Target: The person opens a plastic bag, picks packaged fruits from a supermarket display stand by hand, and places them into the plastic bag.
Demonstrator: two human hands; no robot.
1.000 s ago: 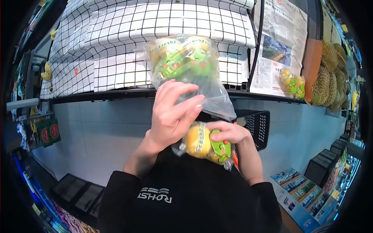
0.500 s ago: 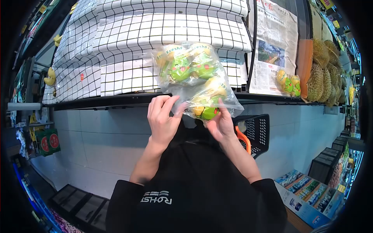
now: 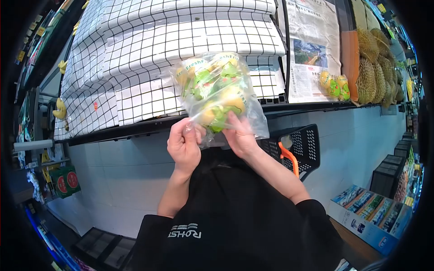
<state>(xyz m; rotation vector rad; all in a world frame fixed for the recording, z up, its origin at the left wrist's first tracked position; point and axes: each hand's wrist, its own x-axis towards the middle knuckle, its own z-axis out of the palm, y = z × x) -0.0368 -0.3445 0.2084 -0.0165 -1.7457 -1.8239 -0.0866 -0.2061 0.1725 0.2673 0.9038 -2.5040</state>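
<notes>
A clear plastic bag [image 3: 257,113] rests on the front edge of the checked shelf, with several yellow fruits in green-printed "FreshFruit" wrappers inside. My left hand [image 3: 184,143] is closed, pinching the near left edge of the bag's mouth. My right hand [image 3: 242,135] reaches into the bag's mouth, its fingers partly behind the plastic, against a wrapped fruit pack [image 3: 220,113] at the near side of the bag. The other packs [image 3: 205,77] lie farther in, towards the shelf.
The checked shelf [image 3: 149,54] has a black front rail. On newspaper [image 3: 312,81] at the right lie two wrapped fruits [image 3: 334,86], beside durians [image 3: 373,81]. A black basket [image 3: 312,144] with an orange handle [image 3: 289,158] is below the rail, right of my right arm.
The wrapped pack moved from my right hand near my chest up into the bag. My left hand, earlier spread over the bag, now pinches its edge. The view has shifted slightly.
</notes>
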